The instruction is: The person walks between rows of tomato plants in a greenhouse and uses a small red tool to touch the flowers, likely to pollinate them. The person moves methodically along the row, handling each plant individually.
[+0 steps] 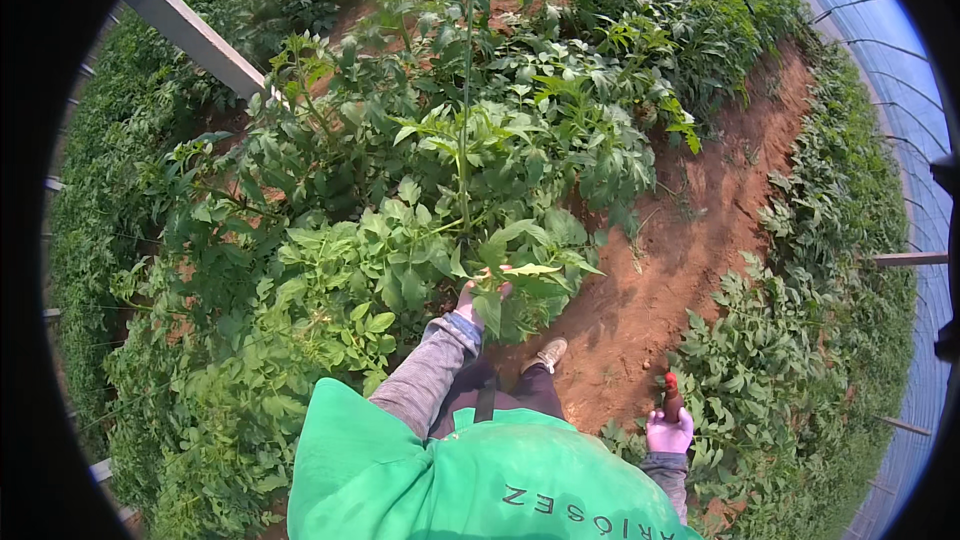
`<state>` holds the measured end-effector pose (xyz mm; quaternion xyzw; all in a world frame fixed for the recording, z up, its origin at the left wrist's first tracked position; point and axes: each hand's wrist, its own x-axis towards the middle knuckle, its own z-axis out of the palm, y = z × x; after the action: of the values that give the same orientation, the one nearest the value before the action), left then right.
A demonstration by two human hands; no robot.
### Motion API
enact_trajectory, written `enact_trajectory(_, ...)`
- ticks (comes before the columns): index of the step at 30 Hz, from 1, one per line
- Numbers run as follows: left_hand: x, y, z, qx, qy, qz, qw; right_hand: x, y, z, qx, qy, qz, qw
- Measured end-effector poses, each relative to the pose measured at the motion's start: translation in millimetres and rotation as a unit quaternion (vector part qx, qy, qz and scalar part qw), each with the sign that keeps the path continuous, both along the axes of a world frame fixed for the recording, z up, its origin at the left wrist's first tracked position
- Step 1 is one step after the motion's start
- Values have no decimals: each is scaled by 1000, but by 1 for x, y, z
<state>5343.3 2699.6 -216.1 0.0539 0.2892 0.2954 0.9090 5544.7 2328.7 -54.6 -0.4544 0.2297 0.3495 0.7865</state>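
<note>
Low in a leafy tomato plant (pixel 420 270), my left hand (pixel 469 305) has its fingers around a tomato leaf (pixel 491 307). Foliage hides part of those fingers. A green support string (pixel 469 52) rises beside the plant's upright main stem (pixel 463 187), just beyond this hand. Out to the right, over the edge of the neighbouring row, my right hand (pixel 669 433) holds a small dark-red bottle-like object (pixel 673 399) with a bright red tip pointing away from me. Its exact kind cannot be made out.
A bare reddish soil path (pixel 660 255) runs between the plant rows, with my shoe (pixel 551 355) on it. Another row of plants (pixel 795 360) borders the path on the right. A pale post (pixel 199 34) slants in at upper left. Greenhouse film (pixel 892 90) curves along the right.
</note>
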Motion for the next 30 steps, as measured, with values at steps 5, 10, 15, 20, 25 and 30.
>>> enact_trajectory(5, -97, 1, -66, -155, 377, 273, 871, 73, 9, -10, 41, -19, 52, 998)
enact_trajectory(10, -146, 45, -76, -207, 436, -30, 875, 112, 10, 4, 33, -42, 65, 996)
enact_trajectory(15, -139, 103, 18, -218, 122, 228, 941, 122, 22, 6, 41, -34, 27, 998)
enact_trajectory(20, -77, 160, 68, 37, 136, 340, 930, 107, 72, 15, 117, -24, 68, 990)
enact_trajectory(25, -4, 162, 106, 187, 184, 62, 963, 87, 123, 31, 138, -26, 69, 988)
enact_trajectory(30, 1, 192, 47, 260, 384, -60, 884, 65, 125, 36, 119, -31, 58, 991)
